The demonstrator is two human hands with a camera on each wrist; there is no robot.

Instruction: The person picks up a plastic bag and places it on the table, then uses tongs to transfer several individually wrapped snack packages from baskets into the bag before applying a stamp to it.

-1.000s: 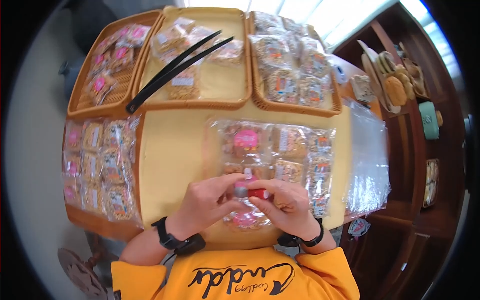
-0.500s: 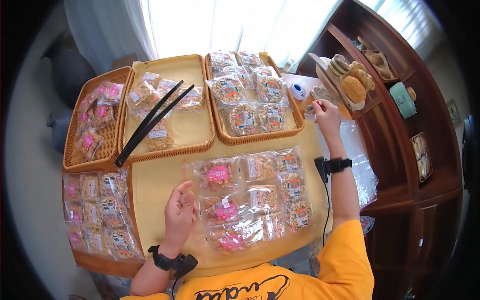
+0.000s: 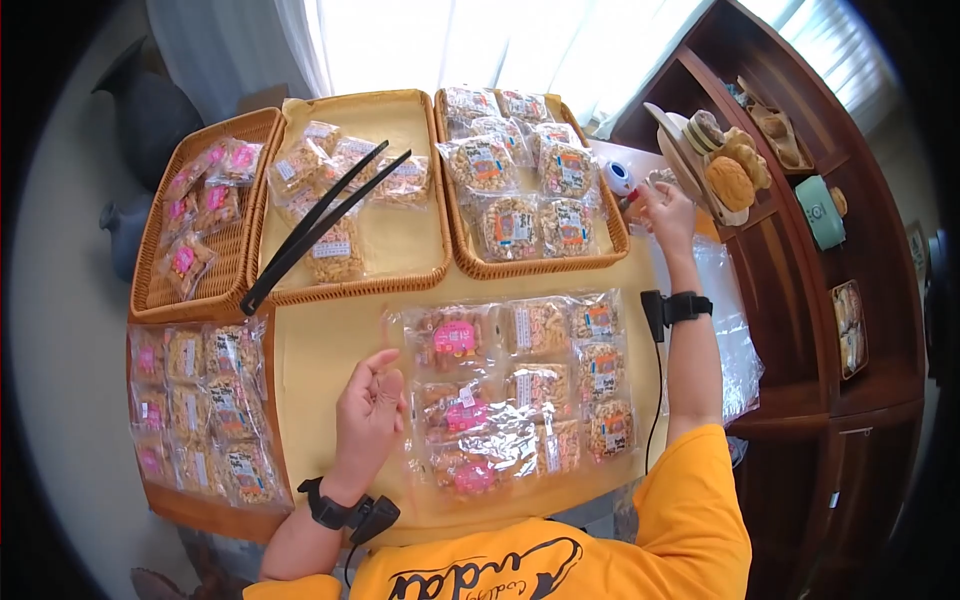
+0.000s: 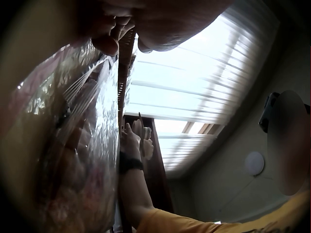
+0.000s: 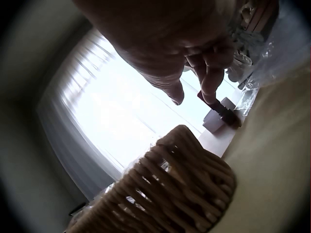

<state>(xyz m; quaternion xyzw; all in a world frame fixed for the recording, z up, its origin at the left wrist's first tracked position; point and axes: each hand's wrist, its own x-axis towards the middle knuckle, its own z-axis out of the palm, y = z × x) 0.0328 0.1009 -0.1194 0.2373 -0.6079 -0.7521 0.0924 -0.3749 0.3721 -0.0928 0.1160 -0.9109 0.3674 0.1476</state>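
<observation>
My right hand reaches to the far right of the table, beside a small red and dark tube. In the right wrist view the thumb stands apart from the tube, while a fingertip is right at its red end. My left hand hangs with loosely bent fingers, holding nothing, by the left edge of a large clear bag. Several snack packs show through this bag in rows. The middle pink-labelled pack bears a small white sticker.
Three wicker baskets of snack packs line the back, the right one nearest my right arm. Black tongs lie across the middle basket. Another filled bag lies left; clear empty bags lie right. A blue-white round object stands behind the tube.
Both hands were together over the clear bag with the red and grey tube. The right hand then carried the tube to the far right and its thumb now stands off it. The left hand drew back left.
</observation>
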